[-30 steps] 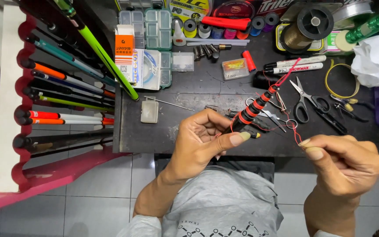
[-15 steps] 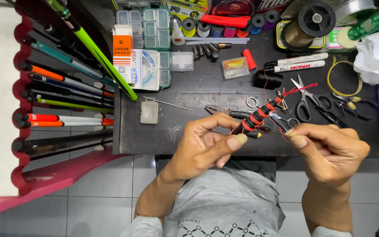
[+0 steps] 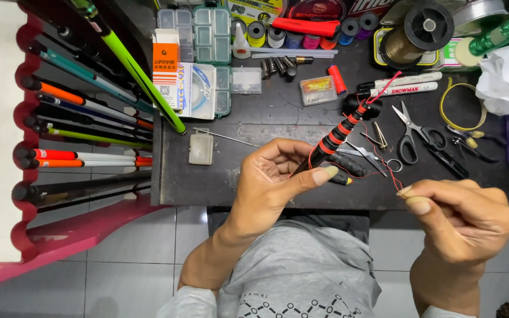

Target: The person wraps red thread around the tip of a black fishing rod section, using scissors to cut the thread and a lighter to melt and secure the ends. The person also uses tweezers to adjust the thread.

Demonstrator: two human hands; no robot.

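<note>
**Rod axis and thread line relative to your hands**

Your right hand [image 3: 463,215] is nearest you, low at the right, closed in a pinch: thumb and forefinger grip the free end of the red thread [image 3: 384,168]. Nothing else is in that hand.

Your left hand [image 3: 275,176] sits to the left of it and slightly farther out, closed around the lower end of the rod [image 3: 337,135]. The thumb presses along the rod's underside; the fingers curl behind it.

The rod is a black shaft with red wrapped bands. Its long axis runs diagonally, from your left hand up and to the right, away from you, over the surface [image 3: 266,112]. The thread leaves the upper part of the rod and slants down to the right into your pinch, so the thread lies to the right of the shaft, and your right hand stands well apart from it.

Farther out on the surface, just beyond the rod tip, lie scissors [image 3: 416,138] and two markers [image 3: 405,85]. A rack [image 3: 25,147] of rods stands at far left.
</note>
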